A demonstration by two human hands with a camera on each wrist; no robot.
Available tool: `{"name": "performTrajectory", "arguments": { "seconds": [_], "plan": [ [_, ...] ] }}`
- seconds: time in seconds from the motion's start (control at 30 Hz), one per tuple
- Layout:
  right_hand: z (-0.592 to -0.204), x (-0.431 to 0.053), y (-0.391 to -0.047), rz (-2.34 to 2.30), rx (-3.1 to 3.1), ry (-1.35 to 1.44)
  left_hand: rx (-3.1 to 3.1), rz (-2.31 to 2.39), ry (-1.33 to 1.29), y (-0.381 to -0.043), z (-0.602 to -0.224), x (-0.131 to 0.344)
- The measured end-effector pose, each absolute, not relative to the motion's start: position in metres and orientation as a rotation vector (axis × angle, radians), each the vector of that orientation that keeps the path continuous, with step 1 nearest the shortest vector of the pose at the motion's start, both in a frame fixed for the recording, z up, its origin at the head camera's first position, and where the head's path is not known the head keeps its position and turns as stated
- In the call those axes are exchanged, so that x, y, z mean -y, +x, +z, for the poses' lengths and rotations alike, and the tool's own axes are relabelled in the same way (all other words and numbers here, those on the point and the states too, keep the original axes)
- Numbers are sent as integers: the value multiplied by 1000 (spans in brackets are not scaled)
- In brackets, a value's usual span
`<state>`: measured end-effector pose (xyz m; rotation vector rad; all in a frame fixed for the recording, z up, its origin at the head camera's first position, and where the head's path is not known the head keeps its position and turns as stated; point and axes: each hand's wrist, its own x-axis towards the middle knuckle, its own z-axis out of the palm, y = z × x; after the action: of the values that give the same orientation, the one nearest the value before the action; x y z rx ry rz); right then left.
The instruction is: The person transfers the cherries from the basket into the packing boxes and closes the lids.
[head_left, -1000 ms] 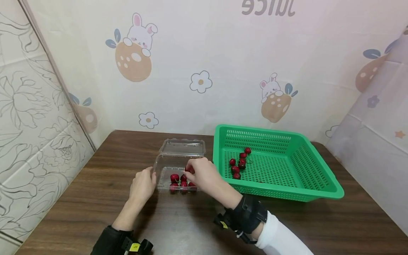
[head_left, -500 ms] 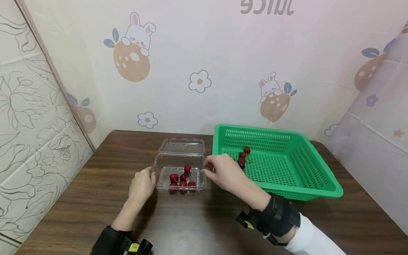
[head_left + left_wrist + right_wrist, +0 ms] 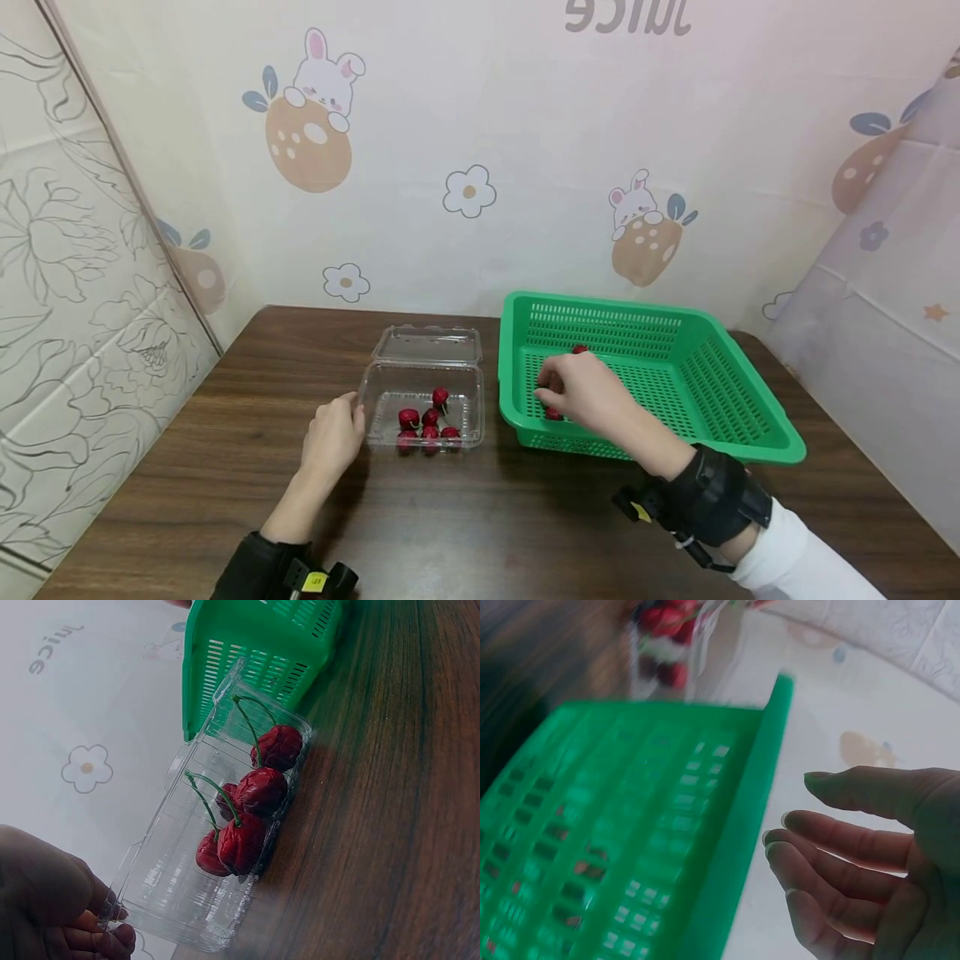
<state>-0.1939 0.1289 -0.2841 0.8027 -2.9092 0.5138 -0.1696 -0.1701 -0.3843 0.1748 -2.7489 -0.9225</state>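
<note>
Left hand (image 3: 332, 437) has thumb and fingertips pinching the left rim of a clear plastic clamshell box (image 3: 390, 382); box sits flat on the dark brown wood-grain table (image 3: 420, 525), clear plastic lid (image 3: 427, 346) hinged open at the back. Inside the box: six wrinkled dark-red cherries (image 3: 408, 419), most toward the front, one further back by itself; green stems show in the left wrist view. Right hand (image 3: 583, 392) is over the left part of a green rectangular perforated plastic basket (image 3: 720, 408), fingers loosely bent, clear gap between thumb and fingers, nothing in its grip. Basket stands just right of the box. Two red cherries (image 3: 553, 413) visible in there, one below the fingers, one behind the hand; can't tell how many the hand hides. Backdrop (image 3: 525, 108) behind is pale, printed with rabbits and flowers.
</note>
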Motion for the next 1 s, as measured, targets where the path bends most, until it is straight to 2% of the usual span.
{"name": "performTrajectory", "arguments": {
  "seconds": [0.7,1.0],
  "plan": [
    [-304,-165,-229,294,3229,587,2751,-922,177,-169,-382,171],
    [-317,-169,-234,308,3346,609,2748,-901,181,-169,-382,171]
  ]
}}
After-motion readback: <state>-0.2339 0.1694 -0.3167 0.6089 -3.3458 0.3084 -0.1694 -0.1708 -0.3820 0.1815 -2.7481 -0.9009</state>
